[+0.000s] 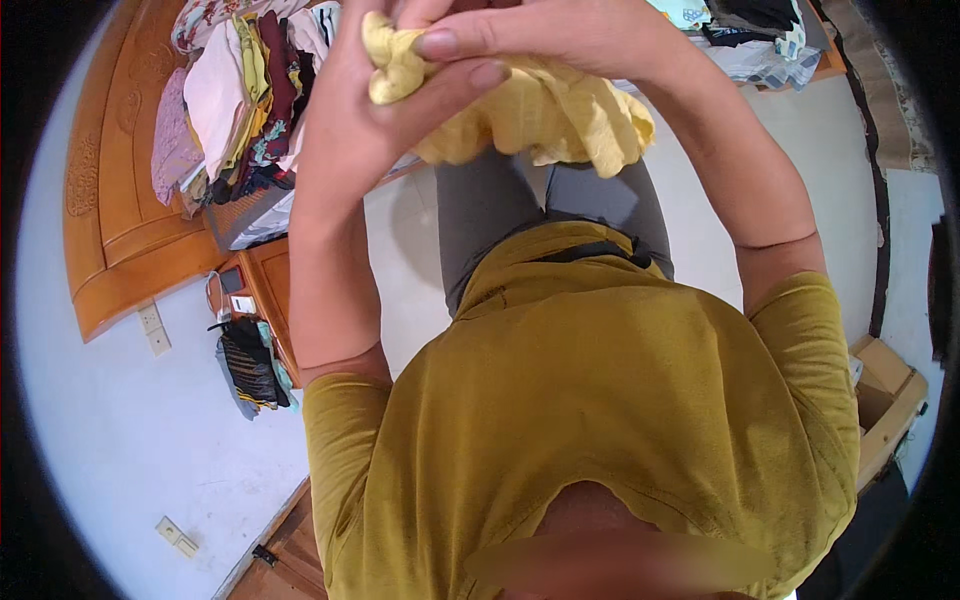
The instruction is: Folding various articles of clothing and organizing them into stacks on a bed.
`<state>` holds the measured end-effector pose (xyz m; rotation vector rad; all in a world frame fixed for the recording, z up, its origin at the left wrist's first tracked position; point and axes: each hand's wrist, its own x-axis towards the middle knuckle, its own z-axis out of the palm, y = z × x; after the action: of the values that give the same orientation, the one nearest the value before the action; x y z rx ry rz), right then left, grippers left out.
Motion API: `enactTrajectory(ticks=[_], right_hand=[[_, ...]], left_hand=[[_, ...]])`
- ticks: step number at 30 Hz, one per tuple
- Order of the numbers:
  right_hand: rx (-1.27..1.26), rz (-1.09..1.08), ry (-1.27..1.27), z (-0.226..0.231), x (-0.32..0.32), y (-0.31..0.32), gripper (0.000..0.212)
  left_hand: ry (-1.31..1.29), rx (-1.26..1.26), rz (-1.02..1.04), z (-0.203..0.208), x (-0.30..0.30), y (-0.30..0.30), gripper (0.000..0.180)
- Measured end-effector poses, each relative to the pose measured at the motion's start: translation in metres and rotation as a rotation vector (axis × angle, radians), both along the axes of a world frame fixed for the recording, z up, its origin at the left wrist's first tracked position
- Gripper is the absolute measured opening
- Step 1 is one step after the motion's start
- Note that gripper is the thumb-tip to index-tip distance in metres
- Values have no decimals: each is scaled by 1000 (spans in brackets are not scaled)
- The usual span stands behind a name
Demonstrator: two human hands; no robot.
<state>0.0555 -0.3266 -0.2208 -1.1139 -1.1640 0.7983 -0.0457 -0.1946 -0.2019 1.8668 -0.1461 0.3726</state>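
Raised together at the top of the head view, both my hands grip a pale yellow cloth garment [555, 110]. A bunched end of it pokes out between my left thumb and fingers. My left hand [375, 125] is closed around this bunch, its thumb pointing right. From the right, my right hand [530, 40] pinches the fabric with its thumb against the bunch; some of its fingers are cut off by the upper edge. The rest of the garment hangs in loose folds below my hands, in front of my legs. Its exact kind cannot be made out.
Piled clothes [225, 100] lie on a bed with a carved wooden headboard [125, 220] at the left. More folded clothes [745, 25] are at the upper right. Dark items [250, 360] hang beside a wooden cabinet [270, 290]. An open wooden drawer [890, 410] stands at the right.
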Motion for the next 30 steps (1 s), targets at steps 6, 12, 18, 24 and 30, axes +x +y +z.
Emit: enactTrajectory(ticks=[6, 12, 18, 24, 30], right_hand=[[-32, -208, 26, -39, 5, -10, 21], [-367, -398, -319, -111, -3, -46, 26], [18, -897, -542, -126, -30, -55, 30], [-19, -861, -389, -134, -68, -44, 52], [26, -955, -208, -126, -54, -33, 58]], left_hand=[[221, 88, 130, -35, -6, 17, 26], [278, -122, 275, -34, -18, 34, 23], [164, -490, 329, -46, -8, 38, 30], [114, -571, 309, -63, 8, 29, 30], [159, -326, 289, -65, 5, -11, 35]])
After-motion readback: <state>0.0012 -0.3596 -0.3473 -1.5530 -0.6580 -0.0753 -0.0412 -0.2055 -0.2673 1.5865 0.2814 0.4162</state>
